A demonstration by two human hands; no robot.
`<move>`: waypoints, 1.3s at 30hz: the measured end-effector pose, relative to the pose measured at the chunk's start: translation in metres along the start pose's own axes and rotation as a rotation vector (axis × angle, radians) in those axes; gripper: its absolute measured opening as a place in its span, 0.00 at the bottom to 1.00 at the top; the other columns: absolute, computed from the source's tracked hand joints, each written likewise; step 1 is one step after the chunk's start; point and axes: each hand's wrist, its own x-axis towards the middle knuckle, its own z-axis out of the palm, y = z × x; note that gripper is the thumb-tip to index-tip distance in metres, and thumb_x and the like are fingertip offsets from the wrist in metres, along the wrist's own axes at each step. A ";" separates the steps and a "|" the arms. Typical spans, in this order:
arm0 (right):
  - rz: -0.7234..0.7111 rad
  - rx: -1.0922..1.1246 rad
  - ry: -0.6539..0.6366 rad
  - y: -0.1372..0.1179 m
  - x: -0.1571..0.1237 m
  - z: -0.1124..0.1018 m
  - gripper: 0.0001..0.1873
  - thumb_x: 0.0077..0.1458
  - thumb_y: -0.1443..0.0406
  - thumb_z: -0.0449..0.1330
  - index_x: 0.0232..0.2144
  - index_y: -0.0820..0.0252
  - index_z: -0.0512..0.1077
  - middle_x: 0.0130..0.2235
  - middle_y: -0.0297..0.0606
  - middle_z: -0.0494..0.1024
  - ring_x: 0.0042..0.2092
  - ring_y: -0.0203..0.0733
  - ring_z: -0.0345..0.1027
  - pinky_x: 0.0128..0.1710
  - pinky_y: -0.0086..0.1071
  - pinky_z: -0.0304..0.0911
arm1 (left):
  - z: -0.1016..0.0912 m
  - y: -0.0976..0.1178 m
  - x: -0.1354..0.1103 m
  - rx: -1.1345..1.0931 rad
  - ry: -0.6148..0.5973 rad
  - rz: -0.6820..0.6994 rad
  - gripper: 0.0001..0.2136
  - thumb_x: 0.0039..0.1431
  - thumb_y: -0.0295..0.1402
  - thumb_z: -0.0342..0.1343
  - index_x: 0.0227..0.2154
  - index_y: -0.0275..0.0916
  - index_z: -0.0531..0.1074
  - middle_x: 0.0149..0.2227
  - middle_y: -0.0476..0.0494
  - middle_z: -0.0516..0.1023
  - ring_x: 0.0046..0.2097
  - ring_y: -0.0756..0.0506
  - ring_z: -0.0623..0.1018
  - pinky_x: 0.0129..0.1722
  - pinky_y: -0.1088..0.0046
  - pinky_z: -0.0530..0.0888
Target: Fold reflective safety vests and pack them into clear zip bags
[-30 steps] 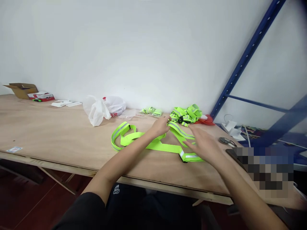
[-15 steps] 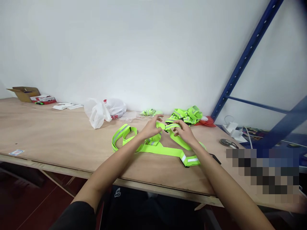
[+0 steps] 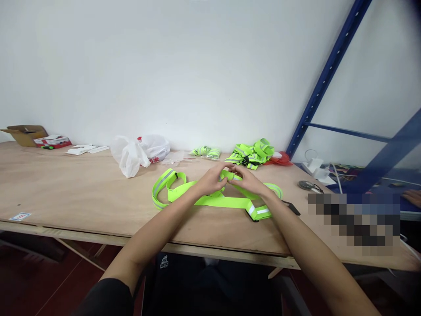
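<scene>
The right hand [image 3: 247, 181] has come in to meet the left hand [image 3: 210, 181], both pinching a soft, light neon-yellow reflective strap [image 3: 226, 202] at its fold above the wooden bench [image 3: 82, 193].

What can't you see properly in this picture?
- Head view: where the left hand and right hand meet on the neon strap, the fingers cover the part they pinch.
- A pixelated patch hides things on the table's right end.
- Another person's hand is cut off by the right edge.
- The red box's print is too small to read.
</scene>
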 end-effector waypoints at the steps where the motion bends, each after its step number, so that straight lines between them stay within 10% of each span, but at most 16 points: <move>1: 0.010 -0.020 0.039 0.002 -0.001 0.000 0.20 0.51 0.55 0.64 0.44 0.58 0.71 0.45 0.41 0.77 0.45 0.47 0.70 0.47 0.40 0.66 | 0.000 -0.002 0.000 0.004 0.004 0.000 0.23 0.59 0.24 0.52 0.57 0.38 0.64 0.58 0.36 0.72 0.60 0.41 0.71 0.60 0.64 0.68; 9: 0.128 -0.149 0.452 0.022 -0.004 -0.012 0.02 0.48 0.65 0.56 0.28 0.56 0.66 0.30 0.32 0.74 0.32 0.41 0.65 0.33 0.31 0.58 | -0.008 -0.028 -0.006 -0.003 -0.174 -0.215 0.33 0.54 0.30 0.63 0.63 0.43 0.61 0.58 0.38 0.71 0.39 0.48 0.79 0.44 0.67 0.76; 13: 0.172 -0.233 0.531 0.029 -0.007 -0.021 0.11 0.45 0.67 0.52 0.33 0.56 0.71 0.34 0.36 0.78 0.35 0.44 0.69 0.36 0.33 0.61 | -0.019 -0.036 -0.006 0.178 -0.215 -0.233 0.25 0.53 0.34 0.65 0.54 0.41 0.71 0.55 0.39 0.74 0.46 0.42 0.77 0.48 0.64 0.75; 20: 0.188 -0.376 0.464 0.038 -0.009 -0.025 0.30 0.49 0.68 0.48 0.54 0.55 0.73 0.52 0.41 0.80 0.50 0.55 0.72 0.50 0.44 0.66 | -0.038 -0.036 -0.005 0.265 -0.265 -0.202 0.16 0.57 0.32 0.59 0.50 0.42 0.75 0.53 0.39 0.73 0.51 0.40 0.76 0.52 0.63 0.73; 34: 0.336 -0.359 0.451 0.026 -0.012 -0.032 0.34 0.46 0.70 0.50 0.57 0.58 0.71 0.19 0.34 0.76 0.31 0.52 0.74 0.37 0.38 0.66 | -0.066 -0.049 -0.009 0.086 -0.117 -0.445 0.07 0.59 0.34 0.55 0.31 0.37 0.75 0.30 0.44 0.80 0.32 0.45 0.79 0.34 0.70 0.76; 39: 0.338 -0.327 0.457 0.030 -0.010 -0.032 0.31 0.45 0.70 0.50 0.53 0.57 0.74 0.22 0.34 0.79 0.32 0.51 0.77 0.36 0.37 0.68 | -0.074 -0.052 -0.010 0.103 -0.079 -0.509 0.07 0.57 0.33 0.55 0.28 0.37 0.75 0.29 0.44 0.81 0.31 0.45 0.80 0.31 0.72 0.75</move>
